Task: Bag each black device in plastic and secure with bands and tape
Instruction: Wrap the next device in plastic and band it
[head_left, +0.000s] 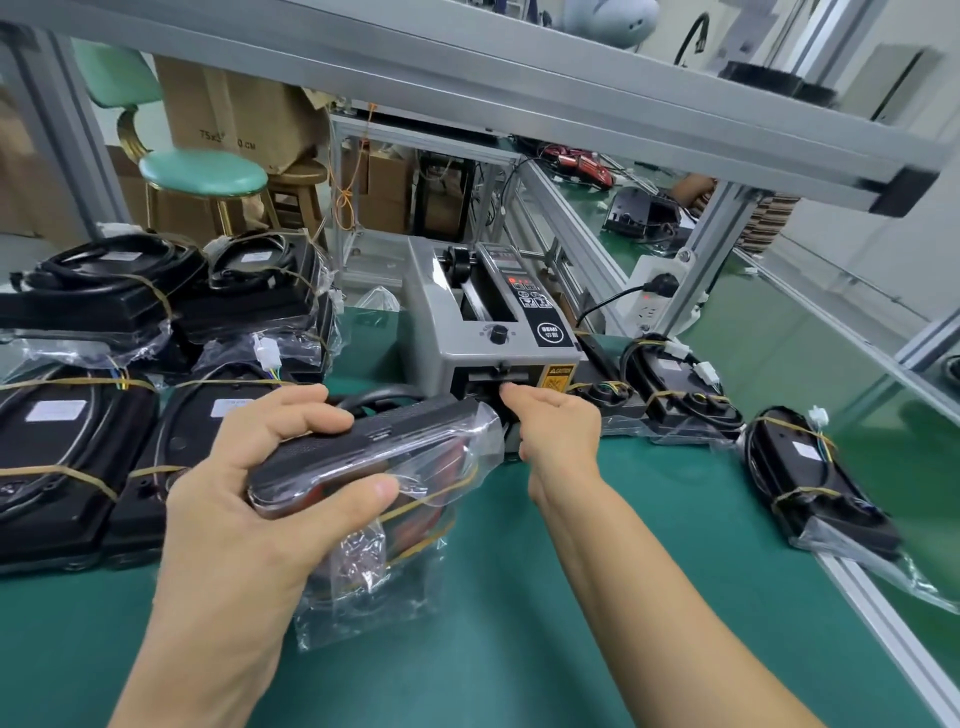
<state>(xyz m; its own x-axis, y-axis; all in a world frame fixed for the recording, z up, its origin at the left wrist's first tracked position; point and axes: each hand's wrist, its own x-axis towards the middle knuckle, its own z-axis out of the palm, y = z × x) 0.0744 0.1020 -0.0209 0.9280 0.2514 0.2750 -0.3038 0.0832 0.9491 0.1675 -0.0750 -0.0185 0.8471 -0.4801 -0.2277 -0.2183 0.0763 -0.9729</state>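
1. A bagged device (363, 462) is gripped by the left hand (249, 493) above the near desk (571, 623).
2. The dispenser (493, 332) outlet is touched by the right hand (558, 426), fingers curled; whether tape is pinched cannot be told.

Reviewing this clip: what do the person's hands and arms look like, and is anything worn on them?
Both are bare: the left hand and right hand wear no gloves, and no rings, watch or wrist strap are visible. No sleeves show on either forearm as far as the frame's lower edge. Fingernails look short and unpainted.
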